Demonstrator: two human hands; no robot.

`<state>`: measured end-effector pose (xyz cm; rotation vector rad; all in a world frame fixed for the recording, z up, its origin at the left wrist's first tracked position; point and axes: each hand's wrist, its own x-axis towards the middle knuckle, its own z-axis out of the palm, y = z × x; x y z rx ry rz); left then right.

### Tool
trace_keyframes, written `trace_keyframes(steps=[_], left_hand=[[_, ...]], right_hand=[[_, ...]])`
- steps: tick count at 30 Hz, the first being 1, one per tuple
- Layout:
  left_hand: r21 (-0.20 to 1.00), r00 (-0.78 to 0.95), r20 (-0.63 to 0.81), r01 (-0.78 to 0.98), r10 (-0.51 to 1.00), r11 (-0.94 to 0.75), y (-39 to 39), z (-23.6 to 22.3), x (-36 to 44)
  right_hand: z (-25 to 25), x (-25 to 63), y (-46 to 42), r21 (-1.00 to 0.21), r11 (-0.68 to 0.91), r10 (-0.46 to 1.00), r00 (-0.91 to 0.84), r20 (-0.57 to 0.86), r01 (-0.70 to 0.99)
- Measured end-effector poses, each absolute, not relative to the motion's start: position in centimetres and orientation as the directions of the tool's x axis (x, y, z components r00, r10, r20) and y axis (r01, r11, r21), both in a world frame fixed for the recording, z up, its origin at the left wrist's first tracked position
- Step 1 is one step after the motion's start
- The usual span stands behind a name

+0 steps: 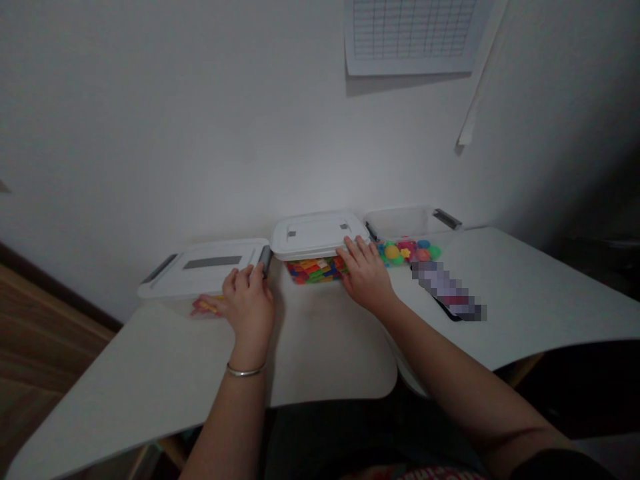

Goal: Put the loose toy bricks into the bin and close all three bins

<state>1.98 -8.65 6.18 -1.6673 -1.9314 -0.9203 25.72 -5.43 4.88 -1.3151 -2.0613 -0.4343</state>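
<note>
Three clear plastic boxes stand in a row by the wall. My left hand rests on the front right corner of the left box's white lid, beside its grey latch. Its fingers are bent but apart; the thumb side is partly hidden. Pinkish-red and yellow pieces show through that box. Fingers spread, my right hand touches the front right corner of the middle box's white lid. Under this lid are colourful flat pieces. Neither hand visibly grips anything.
The lidless right box holds colourful balls and small shapes, its grey latch sticking out. A phone with a blurred screen lies on the white table. A printed grid sheet hangs on the wall.
</note>
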Motion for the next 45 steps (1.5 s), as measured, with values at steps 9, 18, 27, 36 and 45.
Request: trace_keyframes(steps=[9,18,27,36,45], left_hand=[[0.201,-0.132,0.651,0.980,0.747,-0.002,-7.5,6.7,2.5],[0.220,-0.136,0.611,0.975,0.780,-0.003,-5.7,6.8,2.5],[0.263,-0.117,0.633,0.962,0.765,-0.070,-4.6,6.0,2.3],[0.265,-0.067,0.674,0.951,0.735,-0.156,-5.7,4.9,1.8],[0.171,0.049,0.682,0.959,0.729,-0.225,-6.5,3.0,3.6]], right_hand=[[4.7,26.4,-5.1,-0.061,0.470,0.667,-0.308,0.679,0.881],[4.2,27.5,-5.0,-0.072,0.529,0.648,-0.348,0.677,0.846],[4.1,28.0,-5.1,-0.175,0.443,0.621,-0.160,0.768,0.879],[3.8,35.1,-2.4,-0.206,0.007,0.704,0.142,0.696,0.979],[3.8,36.3,-1.0,-0.180,-0.028,0.796,0.131,0.591,0.983]])
